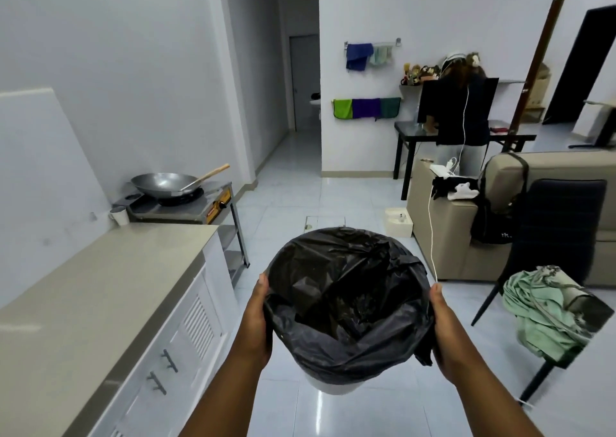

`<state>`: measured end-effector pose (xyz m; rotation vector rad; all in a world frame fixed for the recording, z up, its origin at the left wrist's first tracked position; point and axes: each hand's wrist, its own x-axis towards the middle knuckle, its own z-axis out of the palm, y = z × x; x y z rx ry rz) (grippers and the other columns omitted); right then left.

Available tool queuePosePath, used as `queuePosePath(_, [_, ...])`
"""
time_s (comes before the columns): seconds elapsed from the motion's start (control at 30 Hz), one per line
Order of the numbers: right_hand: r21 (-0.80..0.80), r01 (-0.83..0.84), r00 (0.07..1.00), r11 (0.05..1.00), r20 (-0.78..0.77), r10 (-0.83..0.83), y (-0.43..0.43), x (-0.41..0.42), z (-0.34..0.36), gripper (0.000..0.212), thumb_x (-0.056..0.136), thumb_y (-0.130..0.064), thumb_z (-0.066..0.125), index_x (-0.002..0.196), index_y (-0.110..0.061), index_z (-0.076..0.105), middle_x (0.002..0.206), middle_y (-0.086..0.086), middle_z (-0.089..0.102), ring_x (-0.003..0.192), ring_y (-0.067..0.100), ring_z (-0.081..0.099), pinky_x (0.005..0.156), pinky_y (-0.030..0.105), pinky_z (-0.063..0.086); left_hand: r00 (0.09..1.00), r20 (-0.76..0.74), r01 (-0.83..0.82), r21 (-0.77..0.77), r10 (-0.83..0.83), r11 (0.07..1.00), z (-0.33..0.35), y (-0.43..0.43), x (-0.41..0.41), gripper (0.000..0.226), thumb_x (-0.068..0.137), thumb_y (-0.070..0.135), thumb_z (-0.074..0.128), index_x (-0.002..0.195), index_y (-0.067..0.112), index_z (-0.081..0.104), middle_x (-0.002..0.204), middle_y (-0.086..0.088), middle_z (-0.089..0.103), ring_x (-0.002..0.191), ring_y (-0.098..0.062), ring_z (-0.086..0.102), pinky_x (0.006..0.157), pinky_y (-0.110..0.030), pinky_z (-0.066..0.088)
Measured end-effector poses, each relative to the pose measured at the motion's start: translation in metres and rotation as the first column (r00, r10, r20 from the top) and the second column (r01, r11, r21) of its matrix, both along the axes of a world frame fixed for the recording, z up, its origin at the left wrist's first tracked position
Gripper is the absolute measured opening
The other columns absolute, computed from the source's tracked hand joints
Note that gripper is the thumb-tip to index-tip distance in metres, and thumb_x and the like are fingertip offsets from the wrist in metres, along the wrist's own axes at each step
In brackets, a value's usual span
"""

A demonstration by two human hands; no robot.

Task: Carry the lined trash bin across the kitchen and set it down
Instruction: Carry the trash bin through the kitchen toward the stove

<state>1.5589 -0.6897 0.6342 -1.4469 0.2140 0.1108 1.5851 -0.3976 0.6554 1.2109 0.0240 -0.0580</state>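
Note:
A white trash bin (333, 386) lined with a black plastic bag (346, 296) hangs in the air in front of me, above the tiled floor. My left hand (258, 320) grips its left side over the bag. On the right side, my right hand (445, 333) grips it the same way. The bag's rim folds over the bin's top and hides most of the white wall; only the bin's bottom shows. The inside looks dark and crumpled.
A grey counter (100, 286) with white cabinets runs along the left, with a wok (165, 183) on a stove stand beyond it. A beige sofa (466, 223), a dark chair (553, 236) with green cloth and a white cable (431, 230) stand right. A person stands at a far desk (410, 130).

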Motion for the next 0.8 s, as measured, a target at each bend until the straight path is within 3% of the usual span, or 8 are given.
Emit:
queuePosePath(0.07, [-0.007, 0.002, 1.000, 1.000, 0.004, -0.002, -0.008, 0.030, -0.003, 0.080, 0.095, -0.067, 0.020, 0.139, -0.012, 0.059, 0.097, 0.015, 0.073, 0.041, 0.003, 0.059, 0.034, 0.019, 0.041, 1.000, 0.010, -0.013, 0.008, 0.013, 1.000, -0.005, -0.004, 0.025, 0.058, 0.088, 0.062, 0.037, 0.135, 0.034, 0.057, 0.136, 0.000, 0.063, 0.128, -0.022, 0.056, 0.112, -0.051, 0.039])
queuePosePath(0.17, [0.012, -0.036, 0.999, 0.999, 0.008, 0.036, -0.010, 0.081, -0.004, 0.080, 0.095, -0.066, 0.021, 0.143, -0.011, 0.055, 0.129, 0.028, 0.065, 0.048, -0.002, 0.062, 0.037, 0.012, 0.044, 0.999, 0.031, -0.016, 0.003, 0.016, 1.000, -0.014, -0.004, 0.073, 0.059, 0.088, 0.062, 0.036, 0.137, 0.036, 0.055, 0.140, 0.003, 0.060, 0.132, -0.021, 0.053, 0.115, -0.050, 0.036])
queuePosePath(0.27, [0.025, -0.041, 0.999, 0.999, -0.030, 0.041, -0.009, 0.135, -0.007, 0.084, 0.090, -0.072, 0.026, 0.143, -0.014, 0.056, 0.135, 0.024, 0.064, 0.060, 0.005, 0.066, 0.041, 0.015, 0.048, 1.000, 0.021, -0.016, -0.012, 0.016, 1.000, -0.020, -0.003, 0.127, 0.058, 0.090, 0.061, 0.035, 0.137, 0.034, 0.056, 0.140, 0.002, 0.061, 0.132, -0.020, 0.053, 0.115, -0.050, 0.036])
queuePosePath(0.3, [0.032, -0.038, 0.999, 0.999, -0.037, 0.039, -0.009, 0.154, -0.009, 0.088, 0.085, -0.078, 0.030, 0.141, -0.017, 0.058, 0.135, 0.019, 0.066, 0.073, 0.010, 0.070, 0.047, 0.018, 0.052, 1.000, 0.019, -0.010, -0.011, 0.011, 1.000, -0.023, -0.003, 0.148, 0.058, 0.090, 0.061, 0.035, 0.137, 0.033, 0.056, 0.140, 0.002, 0.061, 0.132, -0.020, 0.053, 0.115, -0.050, 0.036])
queuePosePath(0.37, [0.034, -0.012, 1.000, 0.999, -0.027, 0.013, -0.007, 0.197, -0.006, 0.092, 0.074, -0.089, 0.038, 0.136, -0.024, 0.060, 0.135, 0.009, 0.067, 0.106, 0.020, 0.068, 0.078, 0.031, 0.057, 1.000, 0.030, 0.010, -0.019, -0.009, 1.000, -0.025, -0.004, 0.194, 0.058, 0.090, 0.060, 0.035, 0.136, 0.033, 0.057, 0.139, 0.002, 0.062, 0.132, -0.020, 0.054, 0.115, -0.049, 0.037])
queuePosePath(0.47, [0.056, 0.031, 0.998, 0.998, -0.049, -0.028, -0.003, 0.259, 0.000, 0.090, 0.079, -0.080, 0.035, 0.145, -0.021, 0.052, 0.138, 0.004, 0.063, 0.123, 0.023, 0.058, 0.109, 0.044, 0.041, 0.999, 0.019, 0.028, -0.063, -0.027, 0.998, -0.017, -0.007, 0.261, 0.054, 0.088, 0.059, 0.037, 0.129, 0.034, 0.063, 0.132, 0.004, 0.067, 0.128, -0.019, 0.057, 0.112, -0.045, 0.041])
queuePosePath(0.63, [0.042, 0.093, 0.995, 0.995, -0.048, -0.091, 0.004, 0.359, 0.009, 0.082, 0.073, -0.084, 0.039, 0.135, -0.032, 0.054, 0.115, -0.010, 0.068, 0.108, 0.010, 0.061, 0.106, 0.042, 0.040, 0.997, 0.009, 0.072, -0.082, -0.072, 0.994, -0.008, -0.004, 0.374, 0.054, 0.091, 0.057, 0.039, 0.130, 0.029, 0.063, 0.131, 0.000, 0.068, 0.128, -0.021, 0.058, 0.113, -0.047, 0.039])
queuePosePath(0.8, [0.058, 0.126, 0.992, 0.990, -0.040, -0.123, 0.008, 0.443, 0.010, 0.096, 0.067, -0.086, 0.042, 0.141, -0.027, 0.055, 0.128, -0.003, 0.067, 0.116, 0.015, 0.061, 0.109, 0.044, 0.041, 0.995, 0.011, 0.101, -0.060, -0.100, 0.993, 0.001, -0.002, 0.467, 0.053, 0.095, 0.057, 0.036, 0.128, 0.027, 0.065, 0.133, -0.004, 0.066, 0.128, -0.023, 0.058, 0.114, -0.050, 0.037])
